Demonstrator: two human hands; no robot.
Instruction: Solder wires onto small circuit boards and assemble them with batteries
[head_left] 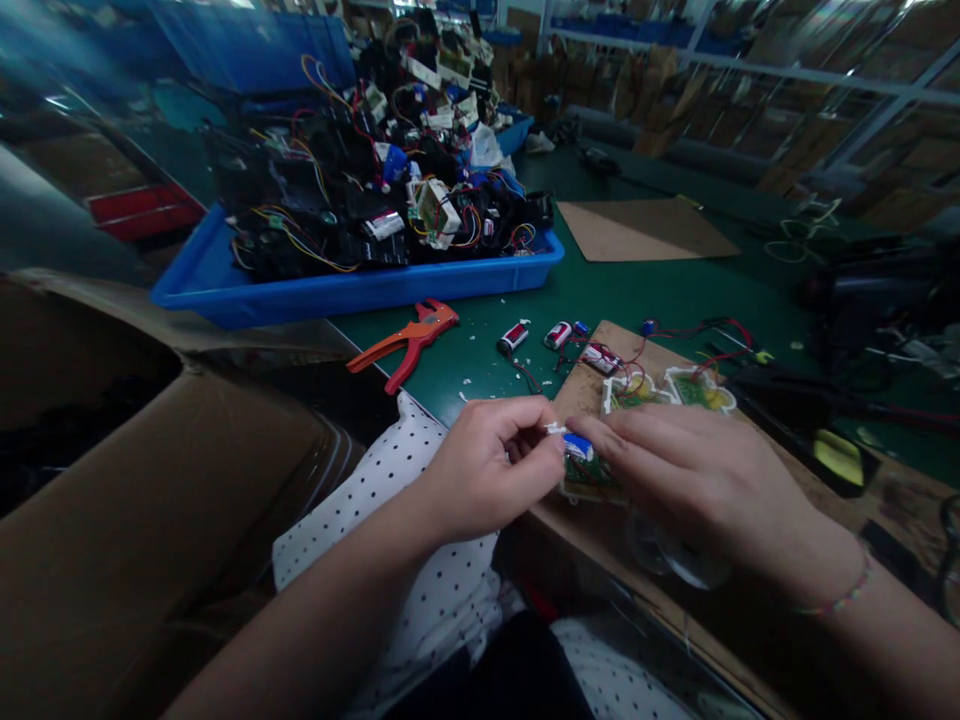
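A small blue part (577, 446) with a white end sits between my two hands, over a green circuit board at the cardboard's near edge. My left hand (499, 462) is closed, its thumb and forefinger pinching the white end. The fingers of my right hand (694, 475) are pressed together on the blue part from the other side; its thumb is hidden. Just beyond my hands lie white-edged circuit boards (701, 388) on a brown board (652, 352). Cylindrical cells with red and black wires, one a red and white cell (514, 337), rest near them.
Orange wire strippers (412, 340) lie at the table's left edge. Behind them stands a blue tray (360, 288) heaped with black housings and wires. A flat cardboard sheet (649, 229) is on the green table (480, 365). A black box with a yellow sponge (838, 457) sits at the right.
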